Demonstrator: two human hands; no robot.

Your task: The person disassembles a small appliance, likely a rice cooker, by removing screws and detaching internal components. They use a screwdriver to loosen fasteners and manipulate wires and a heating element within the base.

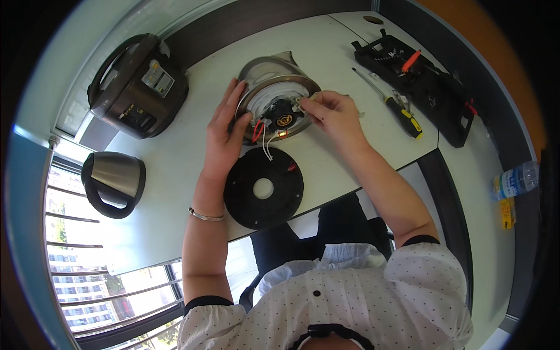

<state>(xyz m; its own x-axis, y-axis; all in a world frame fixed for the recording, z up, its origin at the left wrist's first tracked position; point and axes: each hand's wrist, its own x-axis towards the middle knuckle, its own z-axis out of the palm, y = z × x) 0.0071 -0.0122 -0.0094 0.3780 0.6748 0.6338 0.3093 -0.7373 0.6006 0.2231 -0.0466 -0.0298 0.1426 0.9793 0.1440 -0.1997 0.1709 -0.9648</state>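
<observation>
A metal electric kettle [269, 69] lies on its side on the white table, its open underside facing me. Inside sit a round black connector [284, 119], red wires [257, 129] and white wires [268, 146]. My left hand [224, 131] is closed round the kettle's left side, fingers along the wall and thumb by the rim. At the right of the opening, my right hand [335, 114] pinches thumb and fingers together by a small pale piece; what they hold is too small to make out. A black round base cover [239, 189] with a centre hole lies just below the kettle.
A brown electric cooker [137, 87] and a steel kettle [115, 181] stand at the left. On the right lie a yellow-black screwdriver [403, 118] and an open black tool case [446, 96]. Farther right are a plastic bottle [518, 179] and a yellow packet [506, 214].
</observation>
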